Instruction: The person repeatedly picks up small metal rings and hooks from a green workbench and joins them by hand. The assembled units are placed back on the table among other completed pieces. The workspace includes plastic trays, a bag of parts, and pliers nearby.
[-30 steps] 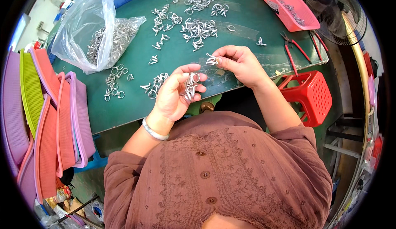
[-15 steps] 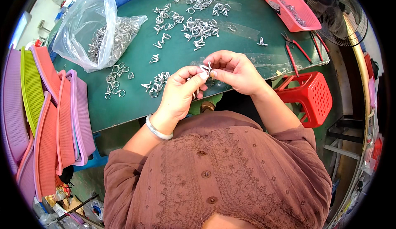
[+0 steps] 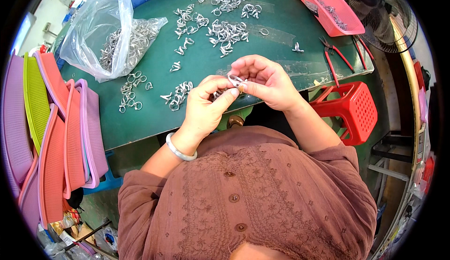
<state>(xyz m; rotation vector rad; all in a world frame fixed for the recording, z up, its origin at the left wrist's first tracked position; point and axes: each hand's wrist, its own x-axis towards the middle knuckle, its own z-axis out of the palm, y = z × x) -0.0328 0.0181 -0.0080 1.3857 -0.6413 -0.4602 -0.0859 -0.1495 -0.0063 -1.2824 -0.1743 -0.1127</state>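
Both my hands meet over the near edge of the green table. Between their fingertips is a silver metal ring. My right hand pinches it with thumb and forefinger, the other fingers curled loosely. My left hand, with a pale bangle on its wrist, has its thumb and forefinger against the same ring. More metal pieces show partly in the left palm, mostly hidden by the fingers. Small piles of similar rings lie just left of my hands, and a larger pile lies beyond them.
A clear plastic bag full of rings stands at the far left. Colourful stacked baskets fill the left side. At the right are red-handled pliers, a pink basket, a red stool and a black fan.
The ring between my fingertips has turned, so its round loop now shows. My right fingers have opened out a little, and the left fingers have shifted slightly around the piece.
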